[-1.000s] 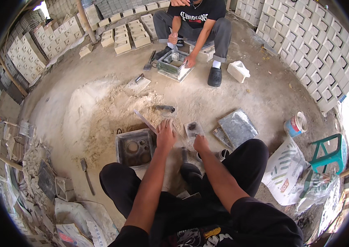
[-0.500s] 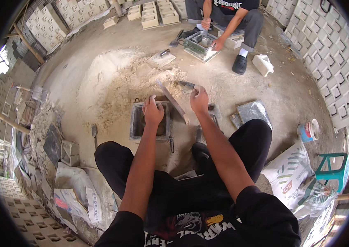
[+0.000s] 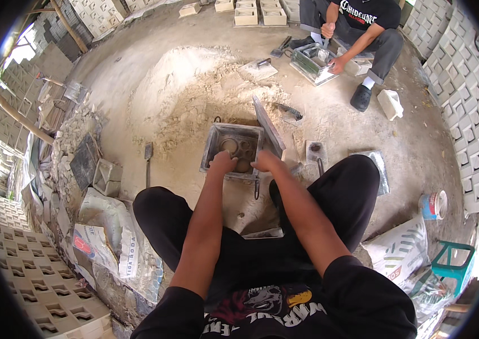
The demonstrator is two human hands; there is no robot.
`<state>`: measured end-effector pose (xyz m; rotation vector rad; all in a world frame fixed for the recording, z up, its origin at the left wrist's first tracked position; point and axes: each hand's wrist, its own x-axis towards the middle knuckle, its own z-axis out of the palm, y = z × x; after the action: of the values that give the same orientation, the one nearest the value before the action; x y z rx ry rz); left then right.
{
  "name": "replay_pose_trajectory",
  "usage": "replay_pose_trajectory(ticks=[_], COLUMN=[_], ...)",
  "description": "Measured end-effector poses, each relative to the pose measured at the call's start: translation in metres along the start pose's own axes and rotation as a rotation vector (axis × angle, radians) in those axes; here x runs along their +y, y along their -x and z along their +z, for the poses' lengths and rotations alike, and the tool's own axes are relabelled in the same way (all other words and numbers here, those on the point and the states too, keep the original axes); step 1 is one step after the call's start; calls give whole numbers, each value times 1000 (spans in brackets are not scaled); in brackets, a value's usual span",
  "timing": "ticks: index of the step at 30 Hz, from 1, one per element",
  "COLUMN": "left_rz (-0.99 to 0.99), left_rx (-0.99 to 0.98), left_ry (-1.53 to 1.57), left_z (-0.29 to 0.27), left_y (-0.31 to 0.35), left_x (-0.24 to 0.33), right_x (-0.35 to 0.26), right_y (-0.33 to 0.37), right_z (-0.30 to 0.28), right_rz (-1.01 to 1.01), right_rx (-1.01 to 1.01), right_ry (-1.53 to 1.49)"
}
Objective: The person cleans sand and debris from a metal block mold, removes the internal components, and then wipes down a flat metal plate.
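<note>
Both hands have dropped onto the square metal mould: left hand and right hand grasp its near rim, beside the upright lid plate.

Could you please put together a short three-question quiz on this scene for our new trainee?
1. True or false: both hands rest on the near edge of the square mould.
2. Which side of the mould does the flat grey plate lean at? A) the person's left B) the person's right C) the near side
3. Fill in: the trowel lies on the ground to the person's ____ of the mould.

Key
1. True: the left hand and the right hand both sit at the near rim.
2. B: it stands tilted along the right side.
3. Left, beside the sand heap.
</note>
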<state>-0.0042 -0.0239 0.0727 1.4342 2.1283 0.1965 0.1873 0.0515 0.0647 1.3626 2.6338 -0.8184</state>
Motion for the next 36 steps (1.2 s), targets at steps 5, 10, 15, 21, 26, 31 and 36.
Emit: replay_pose_trajectory(ticks=[5,10,15,21,26,31,36], left_rz=[64,64,130,66,-5,97,132], left_rx=[11,61,73,-66,-13,63,150], left_ry=[59,188,129,138,132,145,120], left_z=[6,22,65,89,95,102,82], left_y=[5,-25,-47,-44,-37,-39,-29], left_x=[7,33,24,71,70,62,49], right_x=[14,18,-22,24,19,23,28], right_y=[-4,-16,-6,-14,-11,-13,-11], right_z=[0,-53,-105,-51,-65,-64,-79], right_rz=[-15,9,-31,153,277,228,300], right_rx=[-64,-224,561,597,463,515,459], right_ry=[-22,-374,-381,-58,-123,-156,-219])
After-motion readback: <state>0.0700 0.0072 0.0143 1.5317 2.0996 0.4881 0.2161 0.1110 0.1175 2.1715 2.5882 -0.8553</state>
